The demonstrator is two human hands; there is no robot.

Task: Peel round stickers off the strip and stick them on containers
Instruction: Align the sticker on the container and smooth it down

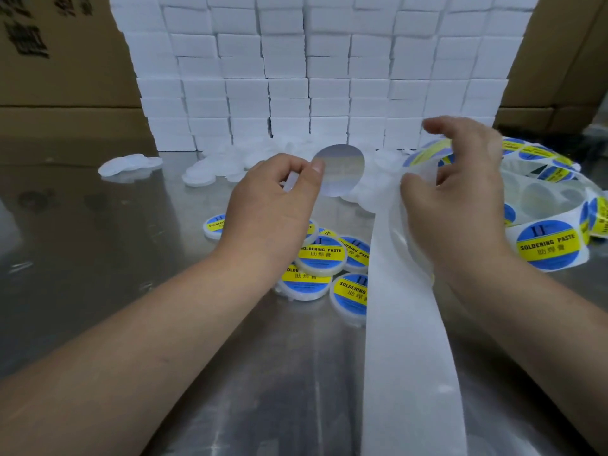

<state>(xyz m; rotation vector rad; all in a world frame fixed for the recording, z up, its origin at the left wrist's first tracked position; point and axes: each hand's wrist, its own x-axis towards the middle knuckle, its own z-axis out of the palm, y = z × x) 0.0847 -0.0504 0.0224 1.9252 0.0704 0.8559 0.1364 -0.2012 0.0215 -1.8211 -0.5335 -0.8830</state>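
My left hand (pixel 276 195) pinches a round sticker (pixel 342 169) by its edge, its pale back side toward me, lifted above the table. My right hand (pixel 460 182) grips the white backing strip (pixel 408 324), which runs down toward me. The strip's far part (pixel 546 245) curls to the right with blue and yellow "Soldering Paste" stickers on it. Several labelled round white containers (pixel 320 255) lie in a pile below my left hand. Unlabelled white containers (pixel 200 174) lie farther back.
The work surface is a shiny metal table (pixel 98 258). A wall of stacked white boxes (pixel 312 77) stands at the back, flanked by brown cardboard cartons (pixel 59 77). More plain white lids (pixel 130 164) lie at the back left.
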